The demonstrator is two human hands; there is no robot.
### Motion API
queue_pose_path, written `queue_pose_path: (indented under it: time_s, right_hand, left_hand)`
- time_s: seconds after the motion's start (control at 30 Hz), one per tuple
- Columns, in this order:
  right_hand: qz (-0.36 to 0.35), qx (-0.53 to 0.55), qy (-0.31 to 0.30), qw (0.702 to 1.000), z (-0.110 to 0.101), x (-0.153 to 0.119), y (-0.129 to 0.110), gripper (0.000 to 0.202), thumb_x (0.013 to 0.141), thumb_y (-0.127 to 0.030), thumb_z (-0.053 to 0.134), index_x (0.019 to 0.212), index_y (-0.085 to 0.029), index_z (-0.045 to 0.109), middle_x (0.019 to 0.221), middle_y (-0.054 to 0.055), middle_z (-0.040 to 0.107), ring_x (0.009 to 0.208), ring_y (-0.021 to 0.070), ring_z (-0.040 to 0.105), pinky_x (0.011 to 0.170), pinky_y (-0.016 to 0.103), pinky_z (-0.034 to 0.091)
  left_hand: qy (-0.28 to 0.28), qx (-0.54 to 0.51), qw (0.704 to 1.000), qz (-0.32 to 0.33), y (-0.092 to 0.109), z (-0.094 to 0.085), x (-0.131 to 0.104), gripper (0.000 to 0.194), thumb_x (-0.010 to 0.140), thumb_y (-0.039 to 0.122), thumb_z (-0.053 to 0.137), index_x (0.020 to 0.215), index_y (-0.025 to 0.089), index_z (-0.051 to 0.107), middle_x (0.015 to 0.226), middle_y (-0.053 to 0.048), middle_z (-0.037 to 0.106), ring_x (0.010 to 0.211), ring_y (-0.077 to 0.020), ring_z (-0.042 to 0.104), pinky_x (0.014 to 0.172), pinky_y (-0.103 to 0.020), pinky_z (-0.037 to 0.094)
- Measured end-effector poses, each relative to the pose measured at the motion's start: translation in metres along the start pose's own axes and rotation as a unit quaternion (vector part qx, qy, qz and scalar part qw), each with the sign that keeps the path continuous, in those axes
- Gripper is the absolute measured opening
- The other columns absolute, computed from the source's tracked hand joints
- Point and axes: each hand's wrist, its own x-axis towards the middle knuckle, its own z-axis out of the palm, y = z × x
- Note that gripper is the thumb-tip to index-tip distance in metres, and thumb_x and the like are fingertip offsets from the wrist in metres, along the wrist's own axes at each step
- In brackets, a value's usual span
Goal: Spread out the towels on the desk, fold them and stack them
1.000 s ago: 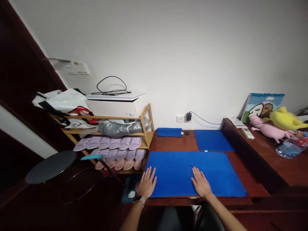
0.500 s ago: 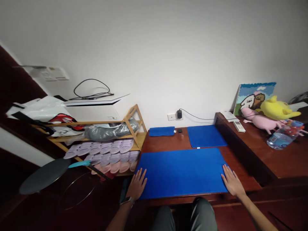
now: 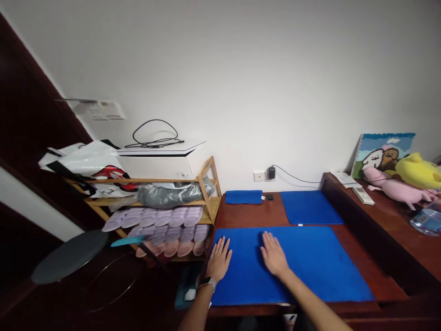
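Note:
A large blue cloth (image 3: 310, 266) lies spread flat on the reddish-brown wooden table (image 3: 248, 217). My left hand (image 3: 219, 260), with a watch on its wrist, rests on the cloth's left edge, fingers stretched out. Over the middle of the cloth is my right hand (image 3: 274, 253), palm down and fingers extended; whether it presses on the fabric I cannot tell. Neither hand holds anything. Behind, a folded blue cloth (image 3: 244, 197) lies near the wall, and a smaller blue cloth (image 3: 312, 208) lies flat to its right.
A wooden rack (image 3: 211, 207) with several slippers (image 3: 161, 217) and a white box (image 3: 155, 165) stands on the left. A round dark stool (image 3: 70, 255) is beside it. On the right, a raised surface bears a remote control (image 3: 363, 196), a pink plush toy (image 3: 392, 185) and a plastic bottle (image 3: 427, 221).
My right hand has moved left from the cloth's right edge to its middle. My left hand stays at the left edge. The camera view has shifted left.

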Motion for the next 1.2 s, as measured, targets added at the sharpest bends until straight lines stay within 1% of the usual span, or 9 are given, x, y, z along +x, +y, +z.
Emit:
queue_pose_path:
  time_s: [0.13, 0.2, 0.3, 0.43, 0.67, 0.83, 1.03, 1.1, 1.2]
  right_hand:
    - [-0.065, 0.030, -0.047, 0.996, 0.050, 0.033, -0.075, 0.070, 0.108, -0.048, 0.017, 0.166, -0.010, 0.023, 0.172, 0.011, 0.019, 0.161, 0.0262, 0.013, 0.132, 0.049, 0.014]
    - [-0.085, 0.044, -0.057, 0.994, 0.069, 0.035, -0.082, 0.070, 0.108, -0.048, 0.015, 0.166, -0.011, 0.022, 0.172, 0.011, 0.017, 0.161, 0.0251, 0.012, 0.132, 0.049, 0.013]
    - [-0.092, 0.046, -0.057, 0.993, 0.074, 0.032, -0.058, 0.071, 0.108, -0.051, 0.014, 0.167, -0.013, 0.021, 0.173, 0.009, 0.017, 0.162, 0.0234, 0.011, 0.132, 0.048, 0.011]
    - [-0.016, 0.009, -0.046, 0.999, 0.040, 0.015, 0.032, 0.071, 0.107, -0.055, 0.018, 0.167, -0.017, 0.024, 0.172, 0.007, 0.019, 0.161, 0.0243, 0.015, 0.132, 0.049, 0.013]
    - [0.175, -0.083, 0.014, 0.981, -0.017, -0.052, 0.259, 0.076, 0.102, -0.054, 0.020, 0.166, -0.014, 0.029, 0.172, 0.007, 0.026, 0.160, 0.0262, 0.020, 0.131, 0.050, 0.016]
    - [0.222, -0.102, 0.029, 0.969, -0.021, -0.085, 0.334, 0.080, 0.100, -0.055, 0.017, 0.166, -0.012, 0.026, 0.172, 0.008, 0.025, 0.161, 0.0262, 0.018, 0.131, 0.050, 0.015]
    - [0.244, -0.094, 0.027, 0.965, -0.021, -0.080, 0.323, 0.079, 0.098, -0.053, 0.021, 0.164, -0.013, 0.034, 0.170, 0.009, 0.031, 0.159, 0.0287, 0.022, 0.130, 0.055, 0.017]
    - [0.222, -0.091, 0.039, 0.970, -0.024, -0.062, 0.293, 0.078, 0.098, -0.053, 0.023, 0.162, -0.012, 0.038, 0.169, 0.011, 0.035, 0.159, 0.0297, 0.023, 0.131, 0.054, 0.015]
    - [0.123, -0.050, 0.067, 0.989, -0.024, -0.018, 0.207, 0.076, 0.102, -0.052, 0.021, 0.162, -0.008, 0.037, 0.168, 0.012, 0.036, 0.160, 0.0286, 0.022, 0.132, 0.052, 0.013]
  left_hand:
    - [-0.016, 0.002, 1.000, -0.019, -0.007, 0.021, -0.002, 0.061, 0.107, 0.051, 0.034, 0.162, 0.024, 0.039, 0.169, -0.010, 0.037, 0.157, -0.0254, 0.033, 0.127, -0.050, 0.029]
    - [-0.018, 0.005, 1.000, -0.020, -0.011, 0.027, -0.003, 0.062, 0.107, 0.051, 0.035, 0.162, 0.024, 0.038, 0.169, -0.010, 0.035, 0.157, -0.0257, 0.032, 0.128, -0.050, 0.029]
    - [-0.011, 0.010, 1.000, -0.020, -0.015, 0.030, -0.001, 0.062, 0.107, 0.051, 0.034, 0.163, 0.023, 0.036, 0.170, -0.010, 0.033, 0.157, -0.0259, 0.031, 0.128, -0.051, 0.028]
    - [-0.007, 0.014, 1.000, -0.014, -0.016, 0.030, 0.002, 0.062, 0.107, 0.051, 0.034, 0.163, 0.024, 0.035, 0.170, -0.009, 0.033, 0.158, -0.0259, 0.030, 0.128, -0.052, 0.028]
    - [-0.013, 0.021, 1.000, -0.012, -0.020, 0.030, 0.004, 0.062, 0.107, 0.052, 0.033, 0.163, 0.026, 0.035, 0.170, -0.009, 0.035, 0.157, -0.0265, 0.033, 0.127, -0.052, 0.030]
    - [-0.011, 0.027, 0.999, -0.012, -0.017, 0.029, 0.003, 0.063, 0.106, 0.053, 0.035, 0.162, 0.025, 0.037, 0.169, -0.011, 0.037, 0.155, -0.0283, 0.036, 0.125, -0.053, 0.032]
    - [-0.025, 0.030, 0.999, -0.026, -0.012, 0.006, 0.019, 0.055, 0.105, 0.050, 0.039, 0.151, 0.025, 0.055, 0.158, -0.011, 0.054, 0.142, -0.0303, 0.054, 0.116, -0.051, 0.044]
    - [-0.009, 0.028, 0.999, -0.020, -0.016, -0.004, 0.033, 0.052, 0.106, 0.046, 0.036, 0.145, 0.023, 0.061, 0.151, -0.012, 0.061, 0.136, -0.0293, 0.059, 0.115, -0.050, 0.045]
    - [0.022, 0.022, 1.000, -0.005, -0.025, -0.008, 0.052, 0.053, 0.106, 0.040, 0.034, 0.150, 0.020, 0.056, 0.157, -0.012, 0.055, 0.146, -0.0277, 0.049, 0.122, -0.049, 0.038]
